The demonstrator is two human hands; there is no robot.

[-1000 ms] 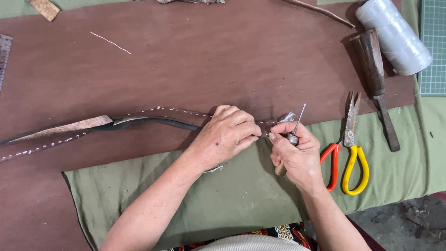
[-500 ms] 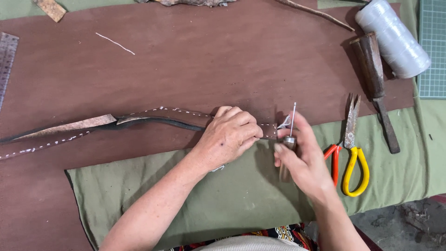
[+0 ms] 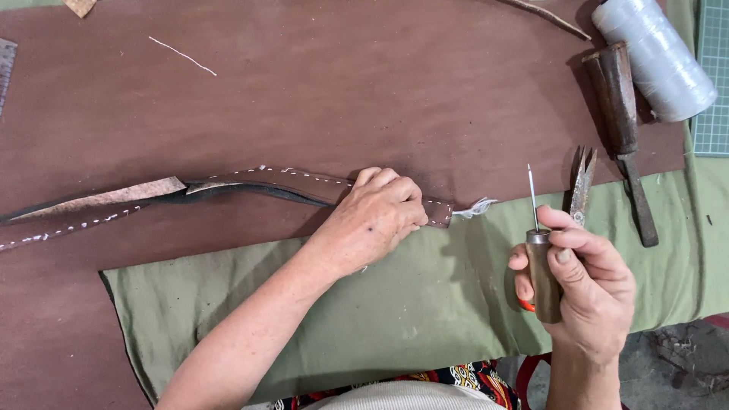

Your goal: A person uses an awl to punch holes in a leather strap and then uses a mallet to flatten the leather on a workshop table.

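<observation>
- Stitched leather strap [image 3: 304,182] lay across brown table [image 3: 342,91], end pinned under left hand [image 3: 376,216], loose white thread [image 3: 474,209] trailing.
- Awl [image 3: 541,266] gripped upright in right hand [image 3: 585,288], well apart.
- Could have pricked pinning fingers or snagged thread, if brought back carelessly.

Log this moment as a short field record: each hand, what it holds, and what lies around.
left hand: left hand presses down on the stitched leather strap, near its right end
right hand: right hand grips an awl by its wooden handle, point up, apart from the strap
strap end: white thread ends stick out
surface: brown leather sheet with a green cloth over its near edge
nearby tools: scissors behind the right hand, dark wooden-handled tool, white thread spool
</observation>
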